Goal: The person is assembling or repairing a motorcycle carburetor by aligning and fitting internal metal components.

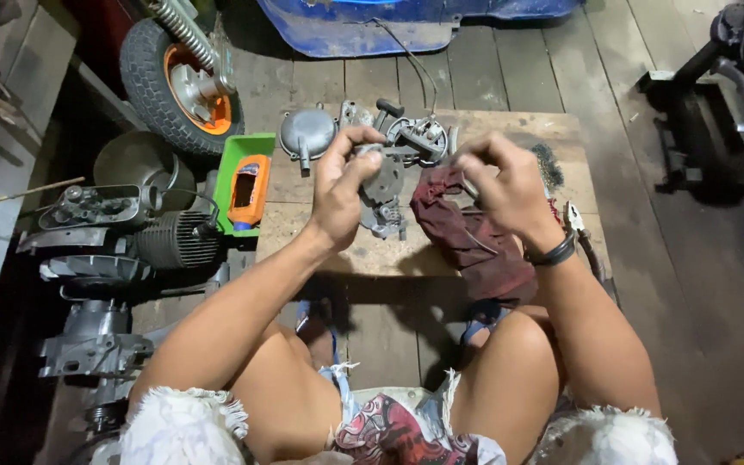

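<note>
Left hand [342,185] clenched around the upper edge of a grey metal engine part [382,194] — thumb and fingers wrapped over the top, part held upright just above the wooden board [510,125]. Right hand [503,185] curled, fingertips pinched on something small and thin at the part's right side; exact item too small to tell, possibly a slim tool or pin. Dark band on the right wrist.

Handling judgement: cast metal, stiff, probably fairly heavy for its size, likely oily and so slippery. Irregular outline, with a small spring visible low on the part. Best grip looks to be the thick upper rim, where the left hand already sits; the spring and thin projections look least safe to hold. No fragility expected in the body itself, though small fittings could drop out if tilted.

Dark red rag [467,228] lying soft and crumpled just right of the part, under the right hand, draped over the board's near edge. Behind the hands: a rounded grey cover [307,133] and a carburettor-like assembly [419,138] with a thin cable running away from it. Pliers [574,217] near the right wrist.

Further left — green tray [236,165] holding an orange bottle [249,189], then a finned engine block [174,241] and a small wheel with orange hub [178,82]. Blue tub [363,26] at top. Plank floor throughout.
</note>
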